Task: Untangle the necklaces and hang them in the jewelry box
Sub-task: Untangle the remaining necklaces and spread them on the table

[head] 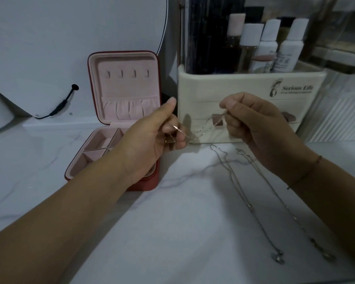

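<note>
Now, a thin silver chain necklace (201, 129) is held up in the air between the two hands. One end is pinched in the curled fingers of the left hand (156, 138). The other end is pinched between the thumb and a fingertip of the right hand (254, 124). The chain is pulled into a line that runs from about eight o'clock, at the left hand, up to two o'clock, at the right hand. It cannot be told whether any knots are left in it.

The small red square jewelry box with soft pink lining (129, 87) is open, and its lid is stood upright. It is found at about ten o'clock from the left hand, close by, with that wrist passing over its lower tray. Four little pink hooks (134, 73) are seen in a row near the top of the lid, and nothing is hung on them yet.

The left hand is the nearer one to the hooks, so the chain would most likely be carried up and across toward eleven o'clock.

Two more silver necklaces (250, 206) are laid out on the white marble table (172, 222), at about six o'clock from the right hand. They run side by side from twelve o'clock down to five o'clock.
</note>
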### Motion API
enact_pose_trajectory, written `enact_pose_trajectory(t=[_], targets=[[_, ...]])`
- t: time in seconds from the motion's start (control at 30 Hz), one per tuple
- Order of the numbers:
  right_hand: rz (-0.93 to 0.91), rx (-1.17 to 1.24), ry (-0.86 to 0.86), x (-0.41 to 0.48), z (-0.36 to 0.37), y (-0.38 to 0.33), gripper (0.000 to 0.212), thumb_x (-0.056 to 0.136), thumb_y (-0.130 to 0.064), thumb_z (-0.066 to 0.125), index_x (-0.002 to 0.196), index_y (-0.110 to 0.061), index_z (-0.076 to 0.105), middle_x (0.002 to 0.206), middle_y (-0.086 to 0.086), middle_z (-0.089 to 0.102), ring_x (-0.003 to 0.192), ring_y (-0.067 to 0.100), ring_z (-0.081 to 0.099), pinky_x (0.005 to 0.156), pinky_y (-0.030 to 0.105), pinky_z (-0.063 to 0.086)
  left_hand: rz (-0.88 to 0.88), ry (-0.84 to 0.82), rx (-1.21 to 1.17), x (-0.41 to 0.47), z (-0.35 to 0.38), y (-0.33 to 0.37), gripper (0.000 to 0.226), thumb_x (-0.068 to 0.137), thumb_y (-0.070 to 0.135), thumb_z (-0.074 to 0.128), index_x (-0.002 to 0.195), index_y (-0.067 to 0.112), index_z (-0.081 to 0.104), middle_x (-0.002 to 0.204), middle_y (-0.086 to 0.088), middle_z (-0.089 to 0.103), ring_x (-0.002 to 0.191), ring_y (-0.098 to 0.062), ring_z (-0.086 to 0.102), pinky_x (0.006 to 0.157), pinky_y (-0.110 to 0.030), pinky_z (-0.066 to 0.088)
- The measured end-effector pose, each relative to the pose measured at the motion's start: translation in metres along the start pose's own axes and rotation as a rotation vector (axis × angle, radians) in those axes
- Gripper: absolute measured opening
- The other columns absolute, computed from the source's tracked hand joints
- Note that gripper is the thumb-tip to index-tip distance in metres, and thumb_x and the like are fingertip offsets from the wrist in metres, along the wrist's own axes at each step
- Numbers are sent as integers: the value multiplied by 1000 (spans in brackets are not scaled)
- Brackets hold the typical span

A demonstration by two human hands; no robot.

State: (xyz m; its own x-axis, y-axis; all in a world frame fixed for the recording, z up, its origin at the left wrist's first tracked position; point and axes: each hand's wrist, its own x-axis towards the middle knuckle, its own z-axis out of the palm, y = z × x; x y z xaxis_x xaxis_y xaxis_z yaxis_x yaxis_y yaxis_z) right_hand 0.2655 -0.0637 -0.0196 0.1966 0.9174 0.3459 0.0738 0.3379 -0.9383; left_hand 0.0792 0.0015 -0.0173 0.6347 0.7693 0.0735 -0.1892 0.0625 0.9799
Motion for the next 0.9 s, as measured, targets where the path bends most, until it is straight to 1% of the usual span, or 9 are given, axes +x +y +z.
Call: enact_pose_trajectory(t=[0.1,0.23,0.33,0.43,0.57,0.63,0.7,0.8,0.9], targets=[[43,37,20,2,-2,0,11,81,-13,50,91,-13,55,66,5,43,56,9,41,55,20,33,39,48,157,0,-1,-2,39,78,39,56,45,21,45,55,-2,52,57,-14,50,72,-29,48],[18,-46,-11,1,-2,1,16,86,-2,48,98,-12,52,69,2,60,60,7,50,60,20,40,191,108,474,-2,0,-5,30,88,19,61,63,4,56,55,-5,53,54,-10,48,57,-14,42],[-18,-148,-74,-1,1,-1,18,94,3,46,100,-11,55,74,3,68,65,11,52,63,22,44,199,120,559,-2,0,-9,19,87,15,64,70,9,60,53,3,53,51,-4,47,53,-13,41],[-21,-180,-113,-4,4,-3,15,94,2,49,95,-9,60,75,6,70,63,11,54,61,21,45,198,112,582,0,-1,-12,12,85,14,66,73,13,63,53,8,53,52,-3,48,54,-16,41],[0,-219,-147,-6,8,-2,13,92,-2,56,91,-10,65,73,4,70,60,9,52,59,18,44,248,128,615,-1,-1,-14,9,82,15,70,76,22,68,63,11,60,62,-3,52,64,-15,42],[-2,-238,-144,-7,10,-1,13,89,-4,60,88,-14,68,68,-3,67,59,7,50,58,17,43,235,104,587,-1,-1,-14,8,79,14,74,84,20,71,76,6,68,72,-3,60,72,-14,46],[2,-250,-136,-7,11,-1,12,87,-7,63,84,-16,70,65,-7,63,58,4,48,57,16,41,212,58,533,-1,1,-16,19,73,12,77,91,17,72,85,0,72,79,-7,65,76,-17,49],[43,-184,-130,-6,13,1,10,86,-7,63,82,-13,70,62,-6,61,56,5,45,55,16,40,187,39,398,-2,4,-17,29,63,19,76,90,10,73,85,-3,74,80,-8,68,76,-16,51],[94,-120,-131,-6,14,3,6,85,-11,63,83,-9,68,60,-2,58,55,8,45,54,17,39,165,75,331,-3,6,-16,18,70,13,73,87,6,73,82,-4,75,77,-8,68,75,-14,52]])
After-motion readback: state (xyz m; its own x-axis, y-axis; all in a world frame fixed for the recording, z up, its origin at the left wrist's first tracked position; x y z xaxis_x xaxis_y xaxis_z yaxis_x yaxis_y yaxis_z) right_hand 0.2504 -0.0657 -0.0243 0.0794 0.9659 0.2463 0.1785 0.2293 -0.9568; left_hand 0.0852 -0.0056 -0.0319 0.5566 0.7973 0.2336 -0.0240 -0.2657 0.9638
